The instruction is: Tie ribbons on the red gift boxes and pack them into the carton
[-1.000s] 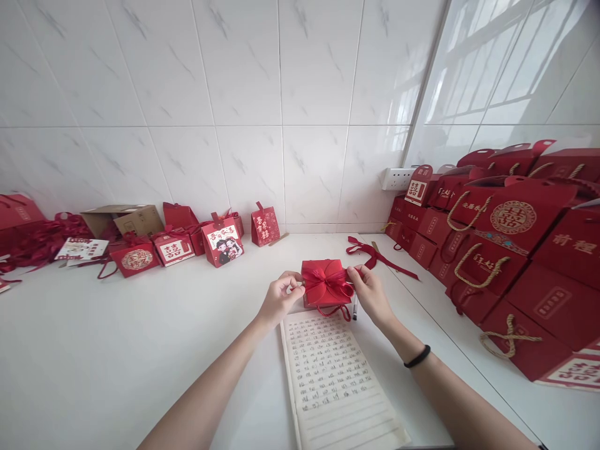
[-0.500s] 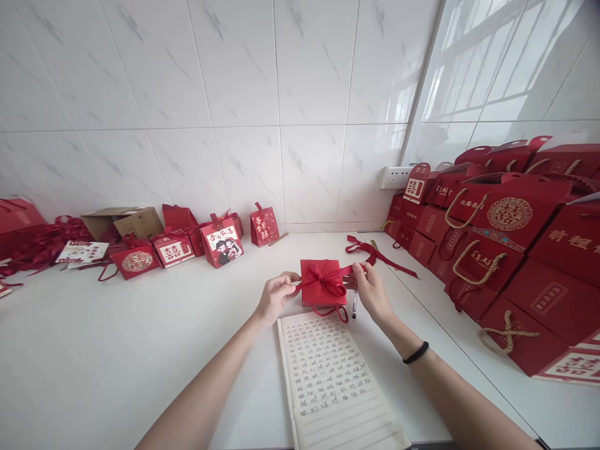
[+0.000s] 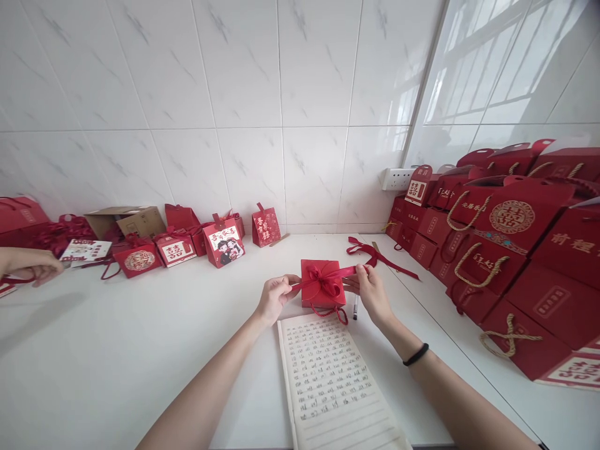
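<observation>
Landmark: red box (image 3: 323, 275), small and square, on the white counter (image 3: 117, 356) near its middle, just beyond the notebook.
Bow: a red ribbon bow (image 3: 324, 282) sits on top of the box, loops at its centre, tails running out to each side.
Left hand (image 3: 274, 297): at the box's left edge, thumb and forefinger pressed together on the left ribbon tail; the other fingers curl under.
Right hand (image 3: 372, 290): at the box's right edge, fingertips pinching the right ribbon tail, which runs taut from the bow; a black band circles that wrist.
Cord: a red twisted cord loop (image 3: 330, 312) hangs off the box's near side onto the notebook's top edge.
Notebook (image 3: 332, 381): open, lined, its upper rows filled with handwriting; it lies directly in front of the box, touching the cord.
Pen (image 3: 355, 306): lies on the counter just right of the box's near corner, partly under the right hand.
Loose ribbon (image 3: 375, 255): on the counter behind and to the right of the box, well clear of it.
Small boxes (image 3: 220, 240): a row of red gift boxes stands against the tiled wall, far left of and behind the box.
Large bags (image 3: 510, 250): red gift bags with rope handles are stacked far right of the box.
Other hand (image 3: 30, 265): another person's hand reaches in at the far left edge, well apart from the box; whether it grips anything I cannot tell.
</observation>
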The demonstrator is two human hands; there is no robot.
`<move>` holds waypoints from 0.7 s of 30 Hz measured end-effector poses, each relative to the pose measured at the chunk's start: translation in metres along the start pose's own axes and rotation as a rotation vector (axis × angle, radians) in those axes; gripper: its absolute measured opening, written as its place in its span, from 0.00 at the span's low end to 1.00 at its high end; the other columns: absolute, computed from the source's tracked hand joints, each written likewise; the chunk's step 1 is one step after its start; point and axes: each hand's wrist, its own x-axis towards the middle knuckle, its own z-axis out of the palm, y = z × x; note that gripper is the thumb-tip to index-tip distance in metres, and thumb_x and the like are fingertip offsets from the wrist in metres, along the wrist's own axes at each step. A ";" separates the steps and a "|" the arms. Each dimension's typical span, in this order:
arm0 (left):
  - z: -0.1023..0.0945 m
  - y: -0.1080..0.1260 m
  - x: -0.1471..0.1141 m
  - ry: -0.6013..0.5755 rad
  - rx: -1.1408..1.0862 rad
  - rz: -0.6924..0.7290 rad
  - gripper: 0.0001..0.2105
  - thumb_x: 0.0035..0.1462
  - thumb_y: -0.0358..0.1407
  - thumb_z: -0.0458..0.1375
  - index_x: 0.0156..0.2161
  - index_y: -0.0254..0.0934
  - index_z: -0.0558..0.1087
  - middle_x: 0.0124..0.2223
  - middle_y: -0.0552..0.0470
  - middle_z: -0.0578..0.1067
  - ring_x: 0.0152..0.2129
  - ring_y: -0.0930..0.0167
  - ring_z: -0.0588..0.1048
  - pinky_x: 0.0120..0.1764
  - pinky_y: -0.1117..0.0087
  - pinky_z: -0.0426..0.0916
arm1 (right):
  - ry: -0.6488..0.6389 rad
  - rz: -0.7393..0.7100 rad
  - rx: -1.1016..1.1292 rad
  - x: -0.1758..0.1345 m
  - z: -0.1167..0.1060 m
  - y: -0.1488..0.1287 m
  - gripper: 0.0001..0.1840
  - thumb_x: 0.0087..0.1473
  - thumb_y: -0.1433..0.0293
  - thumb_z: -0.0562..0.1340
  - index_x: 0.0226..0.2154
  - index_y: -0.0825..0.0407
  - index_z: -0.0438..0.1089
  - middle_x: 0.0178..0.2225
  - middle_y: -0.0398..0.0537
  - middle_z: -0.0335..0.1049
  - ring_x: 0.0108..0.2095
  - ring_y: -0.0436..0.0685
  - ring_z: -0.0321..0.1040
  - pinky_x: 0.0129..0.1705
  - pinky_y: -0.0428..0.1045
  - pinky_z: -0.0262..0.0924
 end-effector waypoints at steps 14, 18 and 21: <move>0.024 0.001 -0.015 0.148 0.725 0.529 0.08 0.55 0.39 0.54 0.38 0.39 0.69 0.43 0.48 0.64 0.44 0.67 0.68 0.43 0.66 0.71 | -0.127 -0.139 -0.172 -0.011 0.005 -0.003 0.28 0.51 0.43 0.56 0.36 0.50 0.54 0.36 0.51 0.71 0.41 0.62 0.71 0.34 0.54 0.71; 0.024 -0.001 -0.013 0.160 0.701 0.544 0.04 0.53 0.36 0.55 0.31 0.38 0.68 0.43 0.47 0.64 0.45 0.67 0.68 0.44 0.65 0.72 | -0.148 -0.139 -0.217 -0.015 0.004 -0.003 0.30 0.52 0.47 0.59 0.47 0.48 0.50 0.40 0.52 0.69 0.44 0.61 0.69 0.41 0.57 0.69; 0.023 0.001 -0.014 0.135 0.671 0.528 0.02 0.51 0.33 0.55 0.30 0.38 0.68 0.44 0.47 0.65 0.48 0.66 0.67 0.45 0.64 0.71 | -0.177 -0.165 -0.253 -0.016 0.002 -0.006 0.33 0.50 0.50 0.62 0.50 0.45 0.46 0.51 0.56 0.60 0.45 0.60 0.69 0.44 0.57 0.68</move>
